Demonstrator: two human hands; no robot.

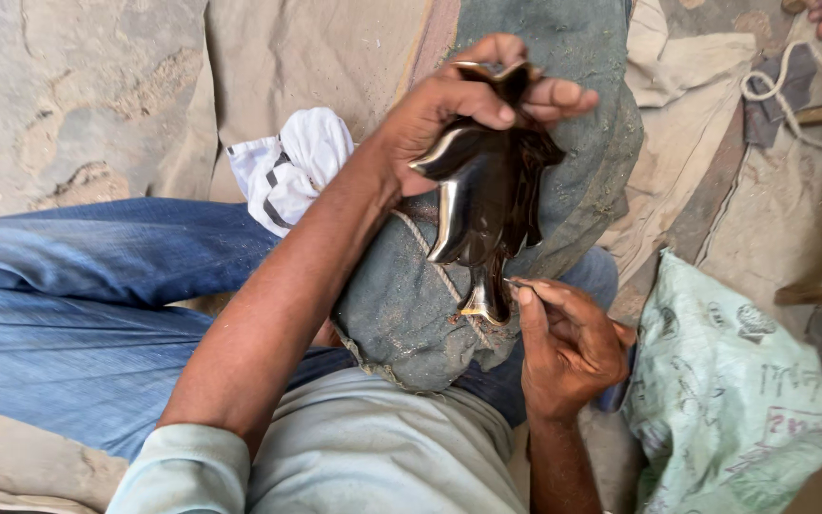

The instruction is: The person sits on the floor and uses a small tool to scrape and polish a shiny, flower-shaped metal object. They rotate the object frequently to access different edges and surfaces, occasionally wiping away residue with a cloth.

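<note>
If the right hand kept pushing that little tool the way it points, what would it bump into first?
Probably the dark shiny carved piece. The right hand aims its thin tool at the piece's lower tip, and they look nearly touching already, though depth is hard to judge.

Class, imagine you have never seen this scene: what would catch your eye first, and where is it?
A dark, glossy carved figure at the centre, held at its top by the left hand over a dusty grey-green cushion. Just below, the right hand pinches a thin tool against its lower end. A white cloth lies to the left.
</note>
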